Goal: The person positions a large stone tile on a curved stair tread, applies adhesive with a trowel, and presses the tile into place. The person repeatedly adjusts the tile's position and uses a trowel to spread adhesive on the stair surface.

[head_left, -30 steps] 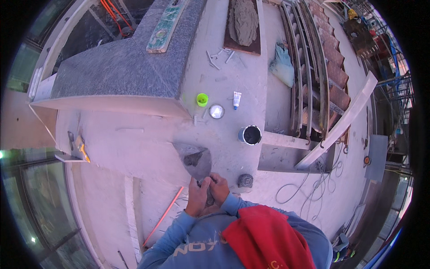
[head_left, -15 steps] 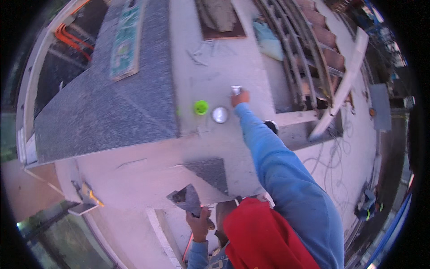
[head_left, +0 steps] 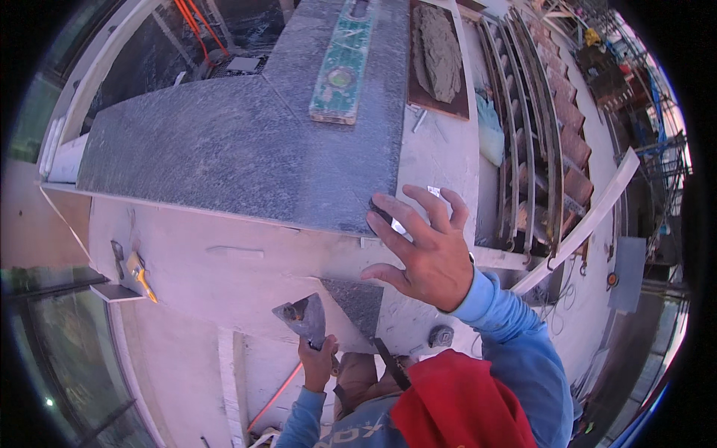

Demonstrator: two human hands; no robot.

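My left hand (head_left: 319,364) grips a trowel (head_left: 305,317) by its handle, and some grey paste sits on the blade. The trowel is raised beside a dark triangular tile piece (head_left: 355,305) on the pale surface. My right hand (head_left: 426,250) is open, its fingers spread, above the near right corner of a large grey stone slab (head_left: 231,157). Past its fingers show bits of a shiny, whitish thing (head_left: 401,226) and a dark one (head_left: 382,212); the hand hides most of them, so I cannot tell their kinds.
A green spirit level (head_left: 343,75) lies on the slab. Right of it, a brown board (head_left: 418,95) holds a mound of grey mortar (head_left: 439,52). Metal railings (head_left: 523,149) stand before stairs at the far right. A yellow-handled brush (head_left: 140,275) lies at left; a dark cap-like thing (head_left: 441,336) is nearer.
My right hand has drawn back from a small silvery thing it held, and its fingers have spread. My view has shifted. The green cup and round lid no longer show. The trowel stays in my left hand.
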